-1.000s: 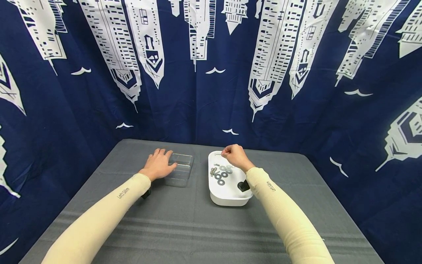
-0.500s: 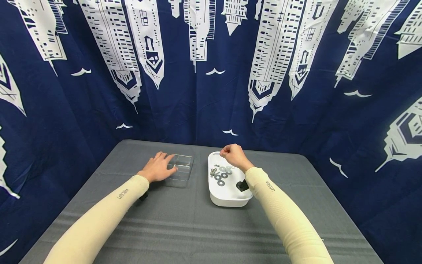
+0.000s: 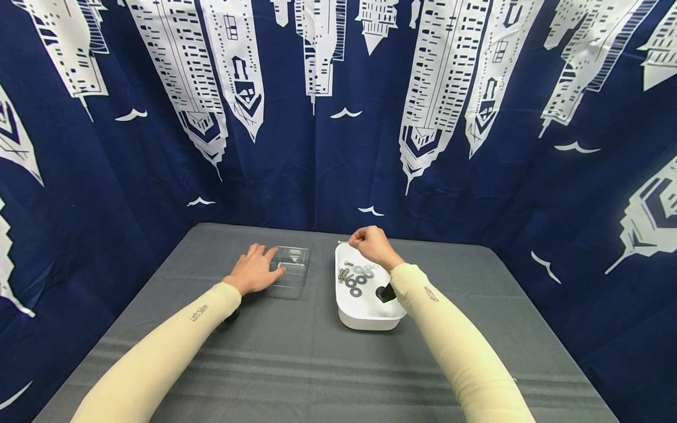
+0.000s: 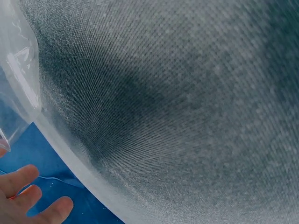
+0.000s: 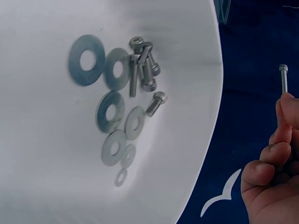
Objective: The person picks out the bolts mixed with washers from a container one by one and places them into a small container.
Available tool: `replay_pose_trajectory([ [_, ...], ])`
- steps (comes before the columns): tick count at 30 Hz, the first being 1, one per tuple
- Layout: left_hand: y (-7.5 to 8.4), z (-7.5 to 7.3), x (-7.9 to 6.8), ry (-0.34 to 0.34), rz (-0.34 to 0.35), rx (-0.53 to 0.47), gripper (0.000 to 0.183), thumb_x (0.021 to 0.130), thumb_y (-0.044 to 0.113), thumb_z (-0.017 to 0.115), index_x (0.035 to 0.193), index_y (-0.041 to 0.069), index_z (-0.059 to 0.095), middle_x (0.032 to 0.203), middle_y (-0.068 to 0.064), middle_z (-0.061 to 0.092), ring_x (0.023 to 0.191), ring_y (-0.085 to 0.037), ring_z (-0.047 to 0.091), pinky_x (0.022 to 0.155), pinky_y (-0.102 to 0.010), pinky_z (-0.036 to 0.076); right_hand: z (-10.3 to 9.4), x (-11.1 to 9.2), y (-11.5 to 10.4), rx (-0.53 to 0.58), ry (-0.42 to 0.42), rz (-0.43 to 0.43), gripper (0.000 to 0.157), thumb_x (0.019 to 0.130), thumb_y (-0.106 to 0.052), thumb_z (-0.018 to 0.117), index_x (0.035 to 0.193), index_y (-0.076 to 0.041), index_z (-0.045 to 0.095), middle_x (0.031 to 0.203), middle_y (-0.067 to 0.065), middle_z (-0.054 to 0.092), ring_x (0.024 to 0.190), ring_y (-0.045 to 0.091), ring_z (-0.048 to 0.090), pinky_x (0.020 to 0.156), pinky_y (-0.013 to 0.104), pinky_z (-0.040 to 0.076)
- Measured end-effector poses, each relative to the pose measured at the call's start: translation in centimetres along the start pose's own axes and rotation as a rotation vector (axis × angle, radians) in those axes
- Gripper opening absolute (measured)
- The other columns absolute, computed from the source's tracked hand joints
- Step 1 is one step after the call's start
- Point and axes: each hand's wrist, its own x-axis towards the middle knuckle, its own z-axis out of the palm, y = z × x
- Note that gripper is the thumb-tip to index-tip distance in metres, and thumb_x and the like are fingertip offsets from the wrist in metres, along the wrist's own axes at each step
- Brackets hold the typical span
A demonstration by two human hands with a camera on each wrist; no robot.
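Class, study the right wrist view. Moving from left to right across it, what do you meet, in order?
Leftmost washer → heap of bolts → white bird print → right hand, pinching a single bolt.

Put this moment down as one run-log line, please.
left hand: at clear divided tray, contact unclear | right hand: pinching cylindrical-head screw | white tub: washers, loose screws inside
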Motion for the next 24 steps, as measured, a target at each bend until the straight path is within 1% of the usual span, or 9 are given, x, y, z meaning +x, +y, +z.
replay_pose_trajectory([
  [2, 0.0, 0.0, 0.0, 0.003, -0.008, -0.002, 0.075, 0.097, 0.054, 0.052, 0.156, 0.010, 0.037, 0.154, -0.025, 0.039, 0.148, -0.043, 0.026, 0.112, -0.064, 0.031, 0.1, 0.2, -0.2, 0.002, -0.004, -0.004, 0.015, 0.090, -0.009, 0.067, 0.089, 0.002, 0.076, 0.073, -0.001, 0.065, 0.071, 0.012, 0.054, 0.068, 0.024, 0.043],
  [6, 0.0, 0.2, -0.1, 0.004, -0.019, -0.004, 0.076, 0.097, 0.054, 0.051, 0.156, 0.008, 0.036, 0.154, -0.026, 0.039, 0.148, -0.044, 0.026, 0.112, -0.064, 0.031, 0.5, 0.6, -0.8, 0.000, -0.012, -0.013, 0.012, 0.090, -0.010, 0.067, 0.086, -0.002, 0.076, 0.072, -0.001, 0.066, 0.069, 0.010, 0.054, 0.066, 0.023, 0.044],
  [10, 0.0, 0.3, 0.0, 0.006, -0.031, -0.012, 0.076, 0.098, 0.053, 0.051, 0.156, 0.008, 0.035, 0.154, -0.025, 0.039, 0.147, -0.043, 0.027, 0.112, -0.064, 0.031, 1.0, 1.1, -1.4, 0.000, -0.012, -0.034, 0.013, 0.089, -0.009, 0.067, 0.086, -0.001, 0.076, 0.071, -0.001, 0.067, 0.068, 0.009, 0.054, 0.066, 0.023, 0.043],
  [17, 0.0, 0.4, 0.1, 0.009, -0.041, -0.013, 0.074, 0.098, 0.053, 0.050, 0.157, 0.011, 0.034, 0.154, -0.024, 0.038, 0.147, -0.043, 0.026, 0.111, -0.065, 0.030, 1.8, 1.8, -2.8, 0.013, -0.032, -0.042, 0.012, 0.089, -0.010, 0.069, 0.088, 0.000, 0.076, 0.075, 0.004, 0.071, 0.071, 0.011, 0.057, 0.069, 0.024, 0.044],
  [23, 0.0, 0.4, 0.0, 0.007, -0.050, -0.013, 0.074, 0.098, 0.054, 0.050, 0.157, 0.013, 0.033, 0.154, -0.024, 0.039, 0.147, -0.043, 0.027, 0.112, -0.065, 0.030, 2.8, 2.6, -4.0, 0.002, -0.056, -0.047, 0.013, 0.089, -0.010, 0.069, 0.088, 0.000, 0.076, 0.077, 0.003, 0.070, 0.074, 0.012, 0.057, 0.070, 0.024, 0.044],
  [24, 0.0, 0.4, 0.0, 0.007, -0.052, -0.013, 0.074, 0.098, 0.054, 0.050, 0.157, 0.013, 0.033, 0.154, -0.023, 0.039, 0.147, -0.042, 0.027, 0.112, -0.065, 0.030, 3.0, 2.7, -4.2, 0.005, -0.063, -0.048, 0.013, 0.089, -0.010, 0.069, 0.089, 0.000, 0.076, 0.078, 0.005, 0.071, 0.074, 0.012, 0.056, 0.069, 0.024, 0.044],
])
